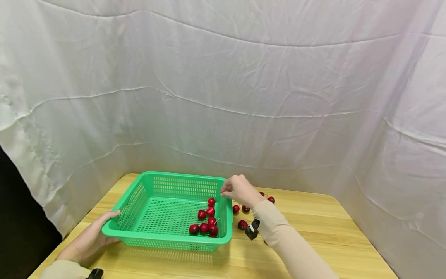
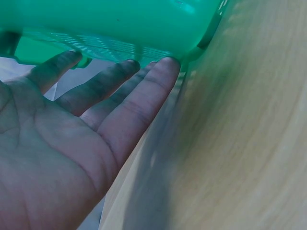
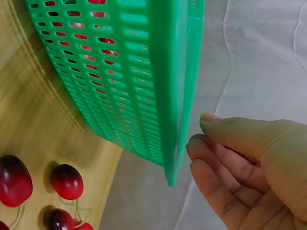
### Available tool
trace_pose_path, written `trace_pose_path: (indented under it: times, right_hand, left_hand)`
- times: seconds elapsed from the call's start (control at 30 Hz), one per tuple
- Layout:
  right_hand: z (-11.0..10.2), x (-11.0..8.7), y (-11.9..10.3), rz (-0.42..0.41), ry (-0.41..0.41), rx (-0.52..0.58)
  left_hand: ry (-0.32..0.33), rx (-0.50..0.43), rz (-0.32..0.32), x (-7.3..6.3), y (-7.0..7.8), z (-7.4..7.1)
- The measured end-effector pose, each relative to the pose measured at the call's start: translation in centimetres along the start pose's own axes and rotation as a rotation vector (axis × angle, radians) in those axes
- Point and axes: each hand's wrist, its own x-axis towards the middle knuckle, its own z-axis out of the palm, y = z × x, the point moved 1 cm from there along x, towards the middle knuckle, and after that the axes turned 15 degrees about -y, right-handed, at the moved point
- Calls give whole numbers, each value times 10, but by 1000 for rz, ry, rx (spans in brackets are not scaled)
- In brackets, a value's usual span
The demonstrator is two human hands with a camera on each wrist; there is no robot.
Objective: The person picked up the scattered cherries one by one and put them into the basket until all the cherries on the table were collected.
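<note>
A green plastic basket (image 1: 163, 237) with slotted walls sits on the table, several dark red cherries (image 1: 204, 228) gathered along its right side. My left hand (image 1: 91, 238) grips its near left corner, thumb over the rim and fingers against the outer wall; the left wrist view shows those fingers (image 2: 139, 105) fairly straight. Over the right rim is my right hand (image 1: 240, 190), fingers loosely bent. In the right wrist view the thumb and fingertips (image 3: 201, 151) are slightly apart, with no cherry visible between them. More cherries (image 1: 242, 224) lie outside the basket, below my right forearm.
The wooden table (image 1: 313, 224) extends to the right of the basket. Pale fabric (image 1: 223, 97) hangs behind and along both sides. Loose cherries with stems (image 3: 67, 182) lie close to the basket's right wall.
</note>
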Motion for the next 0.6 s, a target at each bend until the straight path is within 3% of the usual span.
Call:
trace_pose_path:
  times: [0.6]
  right_hand:
    - [-17, -34, 29, 24, 64, -34]
  left_hand:
    - [11, 4, -14, 1, 2, 0]
